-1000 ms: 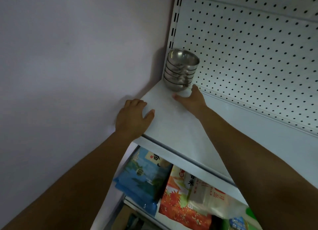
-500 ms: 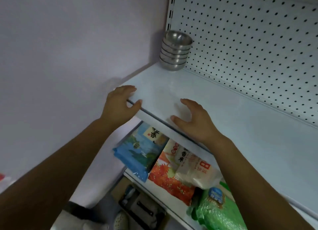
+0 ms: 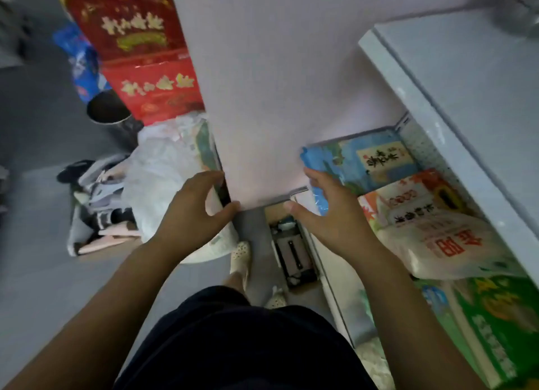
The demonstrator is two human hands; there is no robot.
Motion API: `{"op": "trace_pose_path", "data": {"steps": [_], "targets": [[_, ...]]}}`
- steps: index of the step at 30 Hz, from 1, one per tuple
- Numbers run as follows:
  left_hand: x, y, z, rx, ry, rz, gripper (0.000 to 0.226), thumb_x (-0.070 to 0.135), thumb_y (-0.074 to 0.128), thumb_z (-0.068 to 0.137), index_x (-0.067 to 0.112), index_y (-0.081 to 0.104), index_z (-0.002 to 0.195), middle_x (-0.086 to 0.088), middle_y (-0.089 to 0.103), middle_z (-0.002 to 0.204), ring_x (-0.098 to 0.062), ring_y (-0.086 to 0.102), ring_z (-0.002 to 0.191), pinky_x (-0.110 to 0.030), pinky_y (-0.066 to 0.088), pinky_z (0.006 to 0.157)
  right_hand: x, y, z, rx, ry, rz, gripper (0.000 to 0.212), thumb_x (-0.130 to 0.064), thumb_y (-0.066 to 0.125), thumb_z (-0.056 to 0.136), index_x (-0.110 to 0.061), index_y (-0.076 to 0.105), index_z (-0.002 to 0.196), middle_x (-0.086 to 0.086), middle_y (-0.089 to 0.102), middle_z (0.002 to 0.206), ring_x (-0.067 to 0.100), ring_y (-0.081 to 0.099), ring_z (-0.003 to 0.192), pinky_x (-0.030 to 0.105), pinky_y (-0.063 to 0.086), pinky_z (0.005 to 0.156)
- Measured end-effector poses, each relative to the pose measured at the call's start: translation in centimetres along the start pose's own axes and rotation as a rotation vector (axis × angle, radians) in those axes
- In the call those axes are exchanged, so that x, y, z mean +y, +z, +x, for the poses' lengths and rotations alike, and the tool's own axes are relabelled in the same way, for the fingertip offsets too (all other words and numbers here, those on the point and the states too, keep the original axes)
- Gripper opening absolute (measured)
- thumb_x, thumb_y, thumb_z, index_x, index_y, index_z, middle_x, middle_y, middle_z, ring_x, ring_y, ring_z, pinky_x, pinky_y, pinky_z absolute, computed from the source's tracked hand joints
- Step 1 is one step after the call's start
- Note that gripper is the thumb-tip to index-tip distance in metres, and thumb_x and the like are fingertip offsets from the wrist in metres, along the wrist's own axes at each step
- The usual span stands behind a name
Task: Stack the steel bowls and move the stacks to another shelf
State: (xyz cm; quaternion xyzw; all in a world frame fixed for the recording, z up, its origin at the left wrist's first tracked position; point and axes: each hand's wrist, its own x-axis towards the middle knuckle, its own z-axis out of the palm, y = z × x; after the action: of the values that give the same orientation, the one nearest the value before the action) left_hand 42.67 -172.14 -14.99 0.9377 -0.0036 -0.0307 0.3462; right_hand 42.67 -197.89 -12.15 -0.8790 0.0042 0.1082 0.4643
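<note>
The stack of steel bowls (image 3: 522,16) shows only as a blurred grey shape at the top right corner, standing on the white upper shelf (image 3: 466,103). My left hand (image 3: 189,214) hangs open and empty in front of the pale side panel (image 3: 277,98), fingers spread. My right hand (image 3: 329,217) is also open and empty, lower than the upper shelf, in front of the blue bag (image 3: 361,159) on the shelf below. Both hands are far from the bowls.
Bags of rice lie on the lower shelf: a white one (image 3: 431,238) and a green one (image 3: 495,316). On the floor at left are red boxes (image 3: 137,48), a steel bucket (image 3: 110,115), a white plastic bag (image 3: 166,171) and clutter. A cardboard box (image 3: 291,243) sits below.
The view has swung down from the upper shelf toward the floor. Both hands have come off the shelf edge and dropped lower, still empty. The bowl stack has slid to the frame's top right corner.
</note>
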Motion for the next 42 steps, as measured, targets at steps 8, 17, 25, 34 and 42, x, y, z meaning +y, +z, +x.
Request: {"op": "trace_pose_path", "data": {"steps": [8, 17, 25, 34, 42], "targets": [[-9.1, -4.6, -14.1, 0.203, -0.483, -0.077, 0.064, 0.046, 0.071, 0.089, 0.021, 0.05, 0.145, 0.003, 0.055, 0.147, -0.014, 0.049, 0.134, -0.029, 0.037, 0.106, -4.8, 11.3, -0.4, -0.446, -0.156, -0.226, 0.073, -0.042, 0.074, 0.093, -0.027, 0.04, 0.156, -0.01, 0.044, 0.157, -0.001, 0.039, 0.136, 0.013, 0.028, 0.102], [-17.2, -12.8, -24.7, 0.427, -0.724, -0.136, 0.057, 0.043, 0.069, 0.092, 0.021, 0.054, 0.142, 0.003, 0.057, 0.142, -0.012, 0.05, 0.127, -0.029, 0.038, 0.102, -13.0, 23.7, -1.6, -0.585, -0.306, -0.342, 0.072, -0.047, 0.074, 0.091, -0.032, 0.042, 0.154, -0.011, 0.046, 0.156, 0.01, 0.041, 0.144, 0.032, 0.035, 0.119], [-27.7, -22.0, -34.4, 0.542, -0.83, -0.135, 0.059, 0.045, 0.068, 0.092, 0.022, 0.052, 0.143, 0.005, 0.055, 0.143, -0.015, 0.05, 0.132, -0.024, 0.035, 0.101, -23.4, 41.7, -6.1, -0.791, -0.471, -0.331, 0.061, -0.039, 0.075, 0.093, -0.032, 0.05, 0.148, -0.023, 0.051, 0.134, -0.007, 0.044, 0.128, 0.014, 0.032, 0.101], [-35.2, -28.8, -44.7, 0.706, -1.03, -0.151, 0.061, 0.047, 0.068, 0.091, 0.022, 0.051, 0.145, 0.005, 0.055, 0.144, -0.014, 0.05, 0.134, -0.023, 0.035, 0.102, -33.0, 58.3, -10.7, -1.024, -0.726, -0.415, 0.065, -0.045, 0.075, 0.09, -0.03, 0.052, 0.15, -0.011, 0.054, 0.151, 0.008, 0.046, 0.142, 0.032, 0.037, 0.118], [-40.8, -32.6, -46.8, 0.916, -1.178, -0.183, 0.06, 0.046, 0.068, 0.092, 0.022, 0.052, 0.143, 0.007, 0.055, 0.142, -0.012, 0.05, 0.133, -0.019, 0.032, 0.1, -39.5, 69.2, -11.4, -1.205, -0.836, -0.473, 0.069, -0.038, 0.076, 0.091, -0.027, 0.047, 0.153, -0.004, 0.054, 0.15, 0.009, 0.048, 0.139, 0.022, 0.036, 0.108]]}}
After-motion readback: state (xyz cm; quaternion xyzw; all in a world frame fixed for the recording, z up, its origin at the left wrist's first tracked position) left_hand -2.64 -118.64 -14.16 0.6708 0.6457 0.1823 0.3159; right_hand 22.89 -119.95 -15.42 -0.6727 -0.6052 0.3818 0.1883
